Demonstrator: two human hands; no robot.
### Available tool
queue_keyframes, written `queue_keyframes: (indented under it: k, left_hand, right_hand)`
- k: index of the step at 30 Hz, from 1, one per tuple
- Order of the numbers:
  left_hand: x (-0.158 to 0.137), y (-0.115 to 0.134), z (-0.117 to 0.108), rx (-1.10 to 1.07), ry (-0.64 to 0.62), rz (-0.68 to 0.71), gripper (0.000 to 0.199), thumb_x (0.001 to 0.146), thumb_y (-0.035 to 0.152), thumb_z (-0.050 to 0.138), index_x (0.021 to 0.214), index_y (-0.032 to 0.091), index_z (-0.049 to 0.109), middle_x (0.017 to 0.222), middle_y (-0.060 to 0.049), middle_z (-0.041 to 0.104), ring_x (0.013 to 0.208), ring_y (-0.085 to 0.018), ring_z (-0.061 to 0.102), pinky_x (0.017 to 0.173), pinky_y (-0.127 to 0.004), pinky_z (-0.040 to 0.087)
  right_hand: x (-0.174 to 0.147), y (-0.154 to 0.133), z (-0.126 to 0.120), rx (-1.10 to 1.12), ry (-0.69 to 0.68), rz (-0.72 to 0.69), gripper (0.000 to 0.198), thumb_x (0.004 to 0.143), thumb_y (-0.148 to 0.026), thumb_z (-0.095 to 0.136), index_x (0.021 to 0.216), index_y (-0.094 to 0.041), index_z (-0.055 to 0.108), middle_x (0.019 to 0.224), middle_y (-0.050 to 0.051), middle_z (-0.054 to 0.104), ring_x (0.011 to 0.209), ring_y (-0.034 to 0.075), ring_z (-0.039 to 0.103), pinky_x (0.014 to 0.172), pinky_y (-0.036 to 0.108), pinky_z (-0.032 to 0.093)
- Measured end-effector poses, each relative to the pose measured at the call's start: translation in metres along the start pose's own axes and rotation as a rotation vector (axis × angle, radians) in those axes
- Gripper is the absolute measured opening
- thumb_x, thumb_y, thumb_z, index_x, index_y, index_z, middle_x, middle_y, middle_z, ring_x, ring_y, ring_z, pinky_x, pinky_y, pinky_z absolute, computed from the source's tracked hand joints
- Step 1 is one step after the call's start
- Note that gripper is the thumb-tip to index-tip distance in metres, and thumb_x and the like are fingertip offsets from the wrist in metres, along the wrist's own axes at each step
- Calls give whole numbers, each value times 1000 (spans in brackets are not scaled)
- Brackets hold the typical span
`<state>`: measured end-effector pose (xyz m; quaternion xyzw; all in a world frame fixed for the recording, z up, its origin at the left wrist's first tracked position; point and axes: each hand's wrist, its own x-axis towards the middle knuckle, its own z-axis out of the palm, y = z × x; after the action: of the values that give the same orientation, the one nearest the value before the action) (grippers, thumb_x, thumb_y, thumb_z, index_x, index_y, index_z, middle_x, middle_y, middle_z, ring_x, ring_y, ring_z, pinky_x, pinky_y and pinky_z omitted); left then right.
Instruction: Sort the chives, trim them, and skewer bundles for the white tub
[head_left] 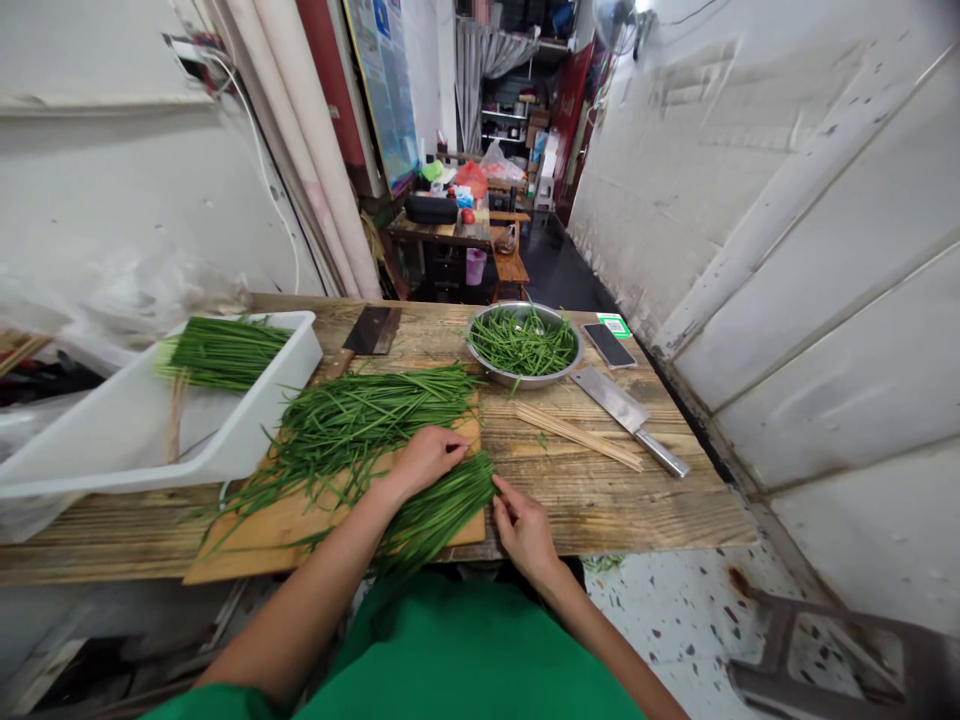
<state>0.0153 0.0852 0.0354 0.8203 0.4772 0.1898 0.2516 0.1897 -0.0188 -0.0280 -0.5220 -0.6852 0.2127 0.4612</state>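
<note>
Both hands are at the cut ends of a flat row of garlic chives (442, 510) on the cutting board's near right corner. My left hand (427, 465) is closed, thumb and forefinger together at the row's upper edge; what is between them is hidden. At the right end, my right hand (523, 528) pinches the chives' tips between thumb and forefinger, its other fingers curled. Beyond my left hand, a larger loose pile of chives (375, 410) covers much of the wooden cutting board (300, 525). Bamboo skewers (577, 435) lie on the table to the right.
A cleaver (615, 400) lies right of the skewers, and a dark-bladed knife (371, 330) behind the pile. A metal bowl (529, 380) holds cut greens. A phone (610, 345) rests at the right edge. On the left, a white tray (247, 435) contains skewered chives (232, 350).
</note>
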Motion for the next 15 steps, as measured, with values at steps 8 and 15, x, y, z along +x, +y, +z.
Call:
queue_keyframes:
  k: [8, 15]
  left_hand:
    - [-3, 13, -11, 92, -170, 228, 25, 81, 21, 43, 77, 18, 68, 76, -4, 65, 74, -15, 56, 68, -22, 38]
    - [-9, 3, -28, 194, 48, 138, 25, 82, 23, 42, 87, 18, 66, 86, -6, 61, 79, -15, 53, 73, -25, 41]
  right_hand:
    - [1, -4, -2, 21, 9, -8, 35, 83, -19, 42, 115, -18, 55, 99, 9, 65, 83, 17, 64, 72, 29, 52]
    - [1, -5, -2, 14, 7, -2, 35, 83, -19, 42, 115, -18, 55, 101, 8, 65, 86, 17, 63, 73, 27, 52]
